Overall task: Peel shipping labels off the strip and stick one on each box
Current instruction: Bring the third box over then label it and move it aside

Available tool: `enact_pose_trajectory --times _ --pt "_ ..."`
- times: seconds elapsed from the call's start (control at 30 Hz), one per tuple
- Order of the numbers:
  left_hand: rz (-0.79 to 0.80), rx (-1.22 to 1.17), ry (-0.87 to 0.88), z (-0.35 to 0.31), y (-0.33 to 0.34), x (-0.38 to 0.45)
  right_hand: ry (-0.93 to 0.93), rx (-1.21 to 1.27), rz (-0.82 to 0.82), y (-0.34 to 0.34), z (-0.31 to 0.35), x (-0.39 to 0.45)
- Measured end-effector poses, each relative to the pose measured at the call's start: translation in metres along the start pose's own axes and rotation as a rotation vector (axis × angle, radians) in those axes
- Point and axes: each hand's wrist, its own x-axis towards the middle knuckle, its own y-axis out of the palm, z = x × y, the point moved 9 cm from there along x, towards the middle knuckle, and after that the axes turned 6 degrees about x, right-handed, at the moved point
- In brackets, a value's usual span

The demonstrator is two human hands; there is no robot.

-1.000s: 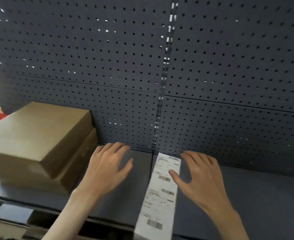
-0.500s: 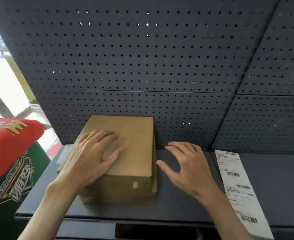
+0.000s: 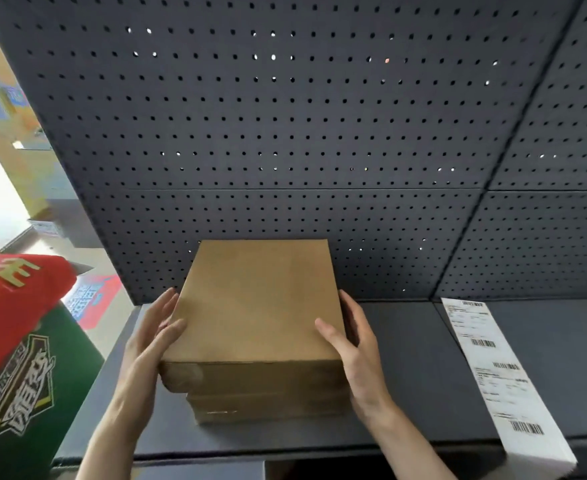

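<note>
I've swung from the label strip [image 3: 503, 372] to clasp the top box [image 3: 257, 299] between left hand [image 3: 150, 337] and right hand [image 3: 351, 344], fingers wrapping its sides, probably lifting it off for labelling.

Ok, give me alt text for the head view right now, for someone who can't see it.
Both hands, left hand and right hand, clasp the sides of the top box of a brown cardboard stack on a dark shelf. A white label strip lies to the right, apart from the boxes, before a pegboard.

Both hands off shelf now: left hand [image 3: 150, 341] clasps top box [image 3: 257, 303] at 9 o'clock side, right hand [image 3: 354, 344] at 3 o'clock side.
</note>
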Motion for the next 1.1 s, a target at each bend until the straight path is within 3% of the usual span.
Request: enact_pose_trajectory --times 0.1,0.27,0.47,0.8,1.1 --pt "-0.038 -0.172 -0.037 0.007 0.008 -0.006 0.018 0.062 -0.017 0.004 -0.004 -0.002" --pt "-0.080 -0.265 -0.089 0.012 0.017 -0.015 0.035 0.095 -0.001 -0.007 -0.001 -0.001" --pt "-0.088 -0.319 -0.055 -0.011 0.073 -0.032 0.007 0.106 -0.030 -0.070 0.033 -0.003" --pt "0.030 -0.308 0.017 -0.047 0.279 -0.077 0.004 0.113 -0.120 -0.275 0.083 0.000" --pt "-0.020 -0.311 -0.069 -0.027 0.511 -0.132 0.064 0.064 -0.109 -0.513 0.084 0.034"
